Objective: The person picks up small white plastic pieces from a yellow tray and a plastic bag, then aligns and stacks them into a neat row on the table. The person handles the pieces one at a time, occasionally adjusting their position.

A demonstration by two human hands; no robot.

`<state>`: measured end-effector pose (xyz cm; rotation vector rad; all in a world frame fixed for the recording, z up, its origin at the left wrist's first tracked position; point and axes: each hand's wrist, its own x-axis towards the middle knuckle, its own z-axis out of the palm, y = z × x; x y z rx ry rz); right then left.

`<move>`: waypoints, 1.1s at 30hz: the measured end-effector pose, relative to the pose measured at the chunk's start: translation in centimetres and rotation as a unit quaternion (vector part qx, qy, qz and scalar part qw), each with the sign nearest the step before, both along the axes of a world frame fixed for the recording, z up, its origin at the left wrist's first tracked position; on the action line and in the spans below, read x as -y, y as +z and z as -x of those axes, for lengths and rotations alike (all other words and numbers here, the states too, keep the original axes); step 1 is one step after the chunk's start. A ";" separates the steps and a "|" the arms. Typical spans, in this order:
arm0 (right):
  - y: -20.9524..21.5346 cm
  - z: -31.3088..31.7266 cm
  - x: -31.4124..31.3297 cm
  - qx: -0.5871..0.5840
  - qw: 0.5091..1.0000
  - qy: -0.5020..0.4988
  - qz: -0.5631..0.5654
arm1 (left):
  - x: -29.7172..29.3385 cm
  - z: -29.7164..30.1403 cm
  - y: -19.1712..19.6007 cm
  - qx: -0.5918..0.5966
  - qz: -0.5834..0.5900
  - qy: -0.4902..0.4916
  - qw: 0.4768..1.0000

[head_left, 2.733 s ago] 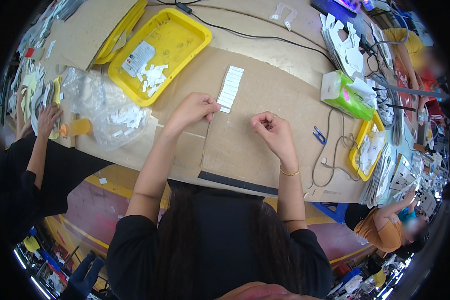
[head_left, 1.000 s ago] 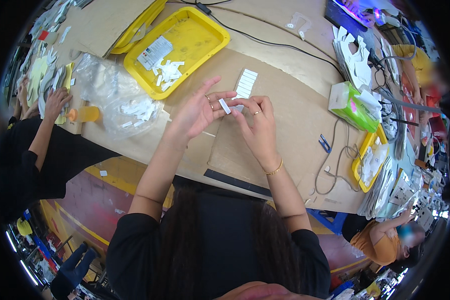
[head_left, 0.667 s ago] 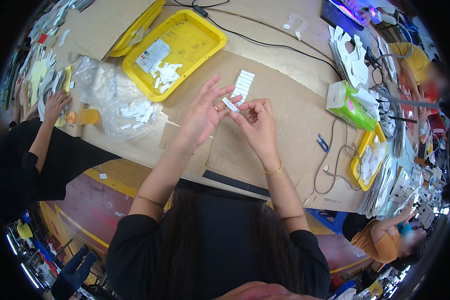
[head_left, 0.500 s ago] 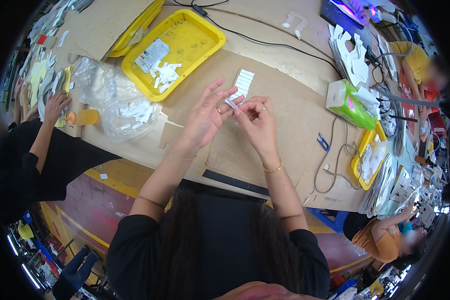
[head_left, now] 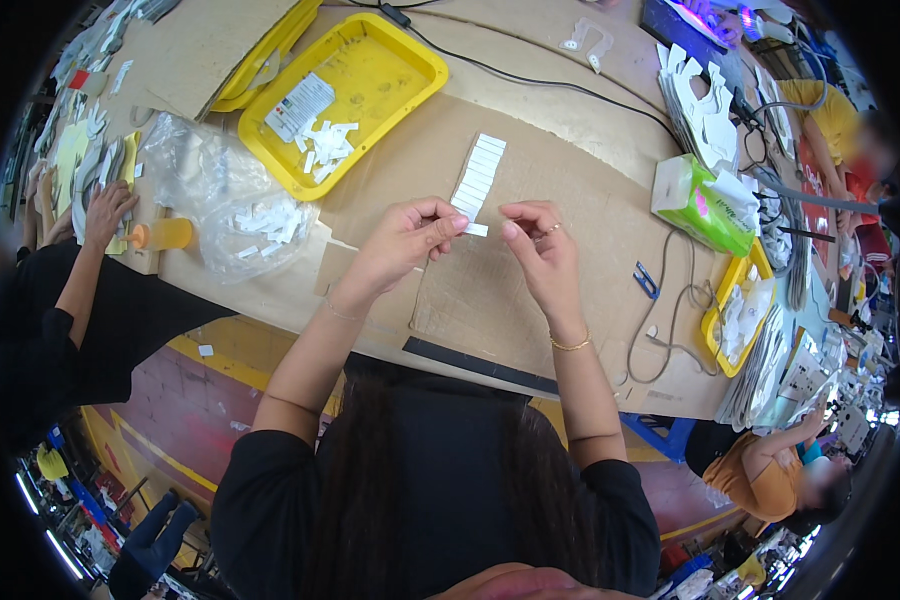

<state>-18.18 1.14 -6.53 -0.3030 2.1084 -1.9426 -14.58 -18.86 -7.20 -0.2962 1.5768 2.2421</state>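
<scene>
A small white strip [head_left: 477, 230] is pinched between the thumb and fingertips of my left hand [head_left: 398, 243], held out at the near end of a row of white strips [head_left: 481, 167]. That row lies side by side on a flat brown cardboard sheet [head_left: 560, 190]. Just right of the held strip is my right hand [head_left: 544, 255], its fingers curled and its thumb slightly apart from them; nothing shows between them.
A yellow tray [head_left: 425, 75] at the upper left holds more white strips and a label. Beside it lies a clear plastic bag [head_left: 195, 165] with strips, near a yellow bottle [head_left: 170, 234]. A green tissue pack [head_left: 695, 205], blue clip [head_left: 647, 281] and cable are on the right. A co-worker's hand [head_left: 108, 208] is far left.
My hands have moved apart and slightly nearer to me. The left hand has closed from spread fingers into a pinch on the strip, and more of the row shows.
</scene>
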 end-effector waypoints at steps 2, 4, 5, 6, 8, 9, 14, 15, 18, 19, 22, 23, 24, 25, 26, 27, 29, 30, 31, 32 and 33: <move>-0.1 -0.1 -0.2 0.168 0.982 0.033 0.082 | 0.1 0.0 0.0 -0.023 0.048 -0.008 0.999; -0.3 -0.3 -0.2 0.220 0.966 0.068 0.114 | 0.0 0.0 -0.1 -0.056 0.067 -0.006 0.996; -0.5 -0.3 -0.2 0.214 0.968 0.070 0.115 | -0.2 0.0 -0.2 -0.083 0.098 0.000 0.992; -0.6 -0.4 -0.2 0.208 0.969 0.072 0.115 | -0.4 0.0 -0.3 -0.110 0.129 0.007 0.985; -1.0 -0.5 -0.1 0.182 0.975 0.071 0.101 | -0.4 -0.2 -0.4 -0.121 0.169 0.009 0.978; -1.2 -0.5 0.1 0.163 0.980 0.067 0.087 | -0.3 -0.3 -0.6 -0.105 0.178 0.002 0.978; -1.5 -0.5 0.2 0.243 0.966 0.079 -0.031 | 0.1 -0.8 -2.1 -0.109 0.298 -0.032 0.948; -1.6 -0.5 0.5 0.254 0.962 0.080 -0.059 | 0.0 -0.9 -2.4 -0.123 0.319 -0.020 0.939; -1.8 -0.3 1.6 0.243 0.961 0.066 -0.117 | -0.3 -0.9 -3.2 -0.167 0.424 0.009 0.890; -1.8 -0.1 2.0 0.231 0.962 0.058 -0.132 | -0.4 -0.8 -3.3 -0.181 0.470 0.015 0.864; -1.9 0.6 2.7 0.196 0.963 0.048 -0.177 | -0.9 -0.1 -3.5 -0.160 0.519 0.025 0.839; -1.9 0.7 2.8 0.195 0.962 0.049 -0.186 | -0.9 0.1 -3.5 -0.149 0.527 0.015 0.837; -1.9 0.9 2.8 0.191 0.962 0.050 -0.191 | -0.9 0.3 -3.5 -0.145 0.536 0.009 0.832; -1.9 1.0 2.8 0.187 0.961 0.053 -0.196 | -0.9 0.5 -3.5 -0.142 0.545 0.004 0.826; -1.8 1.1 2.7 0.190 0.961 0.046 -0.196 | -0.9 0.6 -3.5 -0.139 0.546 0.002 0.826; -1.7 1.2 2.5 0.194 0.960 0.040 -0.196 | -0.9 0.7 -3.5 -0.137 0.548 0.001 0.825; -1.5 1.1 2.0 0.202 0.959 0.029 -0.198 | -0.9 0.7 -3.6 -0.134 0.553 0.000 0.823; -1.3 1.2 1.6 0.205 0.958 0.023 -0.201 | -0.9 0.8 -3.7 -0.135 0.555 -0.001 0.821; -1.2 1.1 1.3 0.209 0.956 0.016 -0.204 | -1.0 0.9 -3.7 -0.134 0.556 -0.001 0.820; -1.1 1.1 1.1 0.207 0.957 0.010 -0.204 | -1.0 1.0 -3.8 -0.123 0.558 -0.012 0.821; -0.9 1.0 0.9 0.206 0.957 0.004 -0.205 | -0.9 1.2 -3.8 -0.110 0.557 -0.022 0.823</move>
